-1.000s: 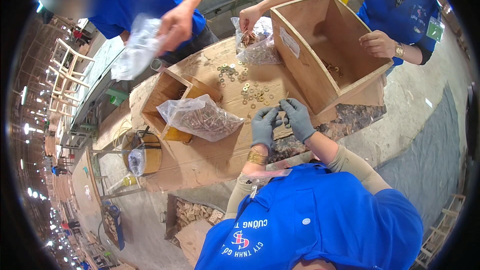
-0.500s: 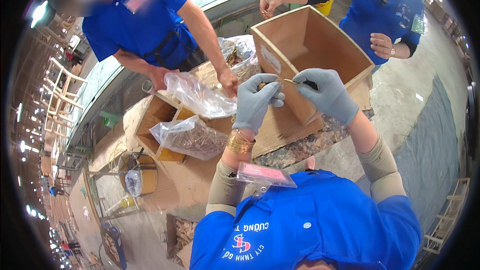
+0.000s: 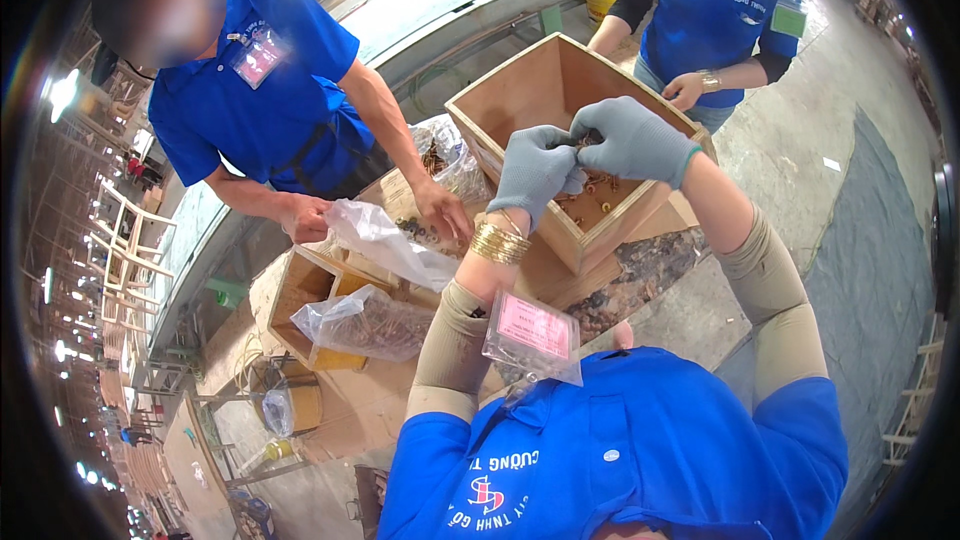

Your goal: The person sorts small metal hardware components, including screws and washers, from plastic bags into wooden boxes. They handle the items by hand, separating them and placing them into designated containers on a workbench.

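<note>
My left hand (image 3: 540,168) and my right hand (image 3: 642,142), both in grey knit gloves, meet above the near side of an open wooden box (image 3: 612,230). The fingers of each are closed in a pinch, tips against each other. A bit of something small and dark shows between them, too covered by the gloves to name. Small brass-coloured metal pieces (image 3: 606,207), some of them ring-shaped, lie on the box floor below my hands.
At left, a co-worker holds a clear plastic bag (image 3: 390,245) over dark small pieces (image 3: 415,230). A filled bag of thin metal pieces (image 3: 375,325) leans by a smaller wooden box (image 3: 300,290). Another co-worker's hand (image 3: 684,90) is beyond the large box.
My hands came together; the thin brass-coloured rod seen between them is now out of sight. The view shifted, showing pieces inside the box. The left co-worker's bag has changed shape.
</note>
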Tool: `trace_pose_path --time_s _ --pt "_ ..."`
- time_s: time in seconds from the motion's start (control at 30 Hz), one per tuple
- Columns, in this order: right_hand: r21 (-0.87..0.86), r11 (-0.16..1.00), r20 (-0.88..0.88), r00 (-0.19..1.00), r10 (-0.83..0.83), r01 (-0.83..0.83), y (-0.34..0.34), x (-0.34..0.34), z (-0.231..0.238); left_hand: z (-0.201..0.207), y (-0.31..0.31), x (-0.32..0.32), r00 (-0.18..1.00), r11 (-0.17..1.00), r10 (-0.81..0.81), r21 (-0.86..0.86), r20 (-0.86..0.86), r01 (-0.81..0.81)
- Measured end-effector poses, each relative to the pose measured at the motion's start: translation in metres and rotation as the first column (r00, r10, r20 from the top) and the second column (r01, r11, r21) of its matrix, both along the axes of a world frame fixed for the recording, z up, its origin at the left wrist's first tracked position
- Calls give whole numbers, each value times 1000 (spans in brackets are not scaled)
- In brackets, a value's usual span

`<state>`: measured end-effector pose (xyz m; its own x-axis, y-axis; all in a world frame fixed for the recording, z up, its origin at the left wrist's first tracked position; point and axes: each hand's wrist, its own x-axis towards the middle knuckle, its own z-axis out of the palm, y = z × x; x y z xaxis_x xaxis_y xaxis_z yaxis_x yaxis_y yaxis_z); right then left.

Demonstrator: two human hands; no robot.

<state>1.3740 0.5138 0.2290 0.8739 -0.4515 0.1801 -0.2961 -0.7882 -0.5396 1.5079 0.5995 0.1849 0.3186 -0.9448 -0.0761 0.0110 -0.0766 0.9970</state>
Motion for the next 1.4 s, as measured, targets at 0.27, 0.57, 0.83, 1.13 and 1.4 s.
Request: trace_pose_path --time_s 0.27,0.57,0.83,1.13,1.4 --pt "451 892 144 988 -50 -21 -49 -9 -39 0 -30 -1 998 996 -63 62 -26 65" --pt "731 678 161 985 -54 -83 -61 -17 -39 -14 -51 0 998 992 -53 117 -29 56" --pt "792 610 99 977 -187 36 -85 -19 -62 -18 -65 -4 995 990 -83 112 -63 90" --pt "943 333 74 972 -225 5 -112 -43 -70 -50 -71 21 917 957 -206 126 -341 262" --pt "964 247 162 955 -249 -100 -111 -40 -74 -27 -61 20 863 946 -297 -2 -408 324"
